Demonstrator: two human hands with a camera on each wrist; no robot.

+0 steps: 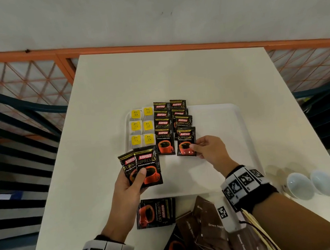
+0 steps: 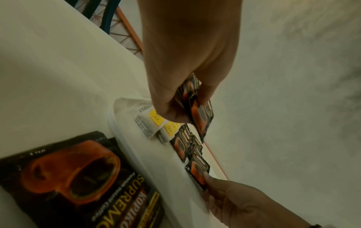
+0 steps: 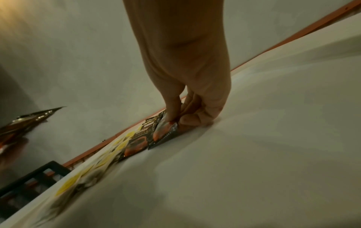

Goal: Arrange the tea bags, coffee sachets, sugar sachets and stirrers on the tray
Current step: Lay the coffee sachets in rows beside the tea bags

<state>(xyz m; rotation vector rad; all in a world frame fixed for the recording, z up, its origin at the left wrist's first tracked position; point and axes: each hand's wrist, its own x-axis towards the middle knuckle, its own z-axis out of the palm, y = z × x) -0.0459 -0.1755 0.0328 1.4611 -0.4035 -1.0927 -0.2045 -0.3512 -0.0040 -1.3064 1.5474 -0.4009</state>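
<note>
We find the right hand (image 1: 209,148) pinching the near right corner of a coffee sachet (image 1: 186,141) between thumb and fingers (image 3: 188,121), the sachet lying at the near end of the second coffee column on the white tray (image 1: 231,117). The right wrist view shows its near edge slightly raised off the tray floor, so we judge the placement not yet settled. The left hand (image 1: 130,183) grips two spare sachets (image 1: 144,167), fanned and overlapping, thumb across their faces, held above the tray's near left corner.

Six tea bags (image 1: 141,126) sit in two columns at the tray's left, with the first coffee column (image 1: 163,131) just beside them, each sachet overlapping the next. Loose coffee sachets (image 1: 155,212), brown sugar sachets (image 1: 208,226) and stirrers (image 1: 258,231) wait on the counter (image 1: 175,78) near the person. Two white cups (image 1: 310,184) stand to the right.

In our judgement the sachets are light, thin and pliant, with a glossy foil skin that slides readily on the smooth tray and on its neighbours. A corner or crimped edge is the sound place to hold; pressing flat on release should keep the row from shifting.
</note>
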